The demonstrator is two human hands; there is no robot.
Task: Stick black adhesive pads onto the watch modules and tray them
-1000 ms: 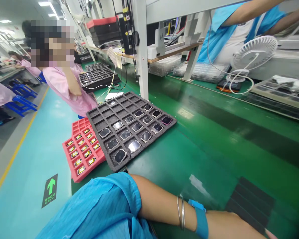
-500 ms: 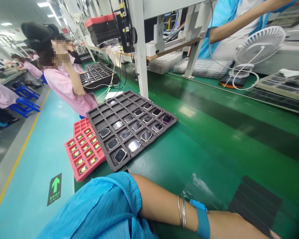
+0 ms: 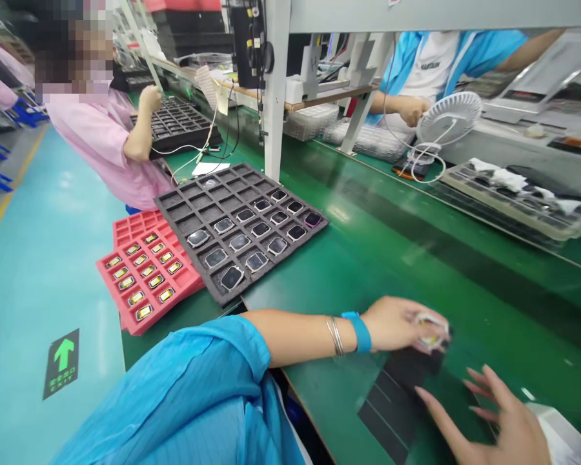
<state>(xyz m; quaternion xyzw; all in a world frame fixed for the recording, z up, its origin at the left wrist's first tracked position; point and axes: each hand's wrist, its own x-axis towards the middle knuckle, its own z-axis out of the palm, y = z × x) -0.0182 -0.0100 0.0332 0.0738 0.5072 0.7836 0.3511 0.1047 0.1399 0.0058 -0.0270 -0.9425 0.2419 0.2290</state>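
Note:
My left hand [image 3: 397, 323], with a blue wrist strap and bangles, is closed on a small watch case [image 3: 432, 330] with a pale rim and some yellow inside; motion blurs its details. The case is over the green table, near the far end of a black striped sheet [image 3: 390, 407]. At lower right, my right hand [image 3: 498, 420] has its thumb and fingers spread, with nothing between them. A white object [image 3: 561, 433] lies beside its wrist, partly out of view. To the left, a dark foam tray [image 3: 201, 208] holds several watch cases with dark screens.
Red foam trays [image 3: 186, 284] with small yellow-and-white parts overlap the table's left edge. A white post [image 3: 274, 110] rises behind the dark tray. A fan [image 3: 450, 119] and a clear tray [image 3: 518, 203] stand across the table. Co-workers [image 3: 101, 142] sit at left and opposite.
My left hand has come up and inward, now showing the watch case in it. My right hand has entered at lower right. The view has shifted; the co-worker opposite has lowered one hand beside the fan.

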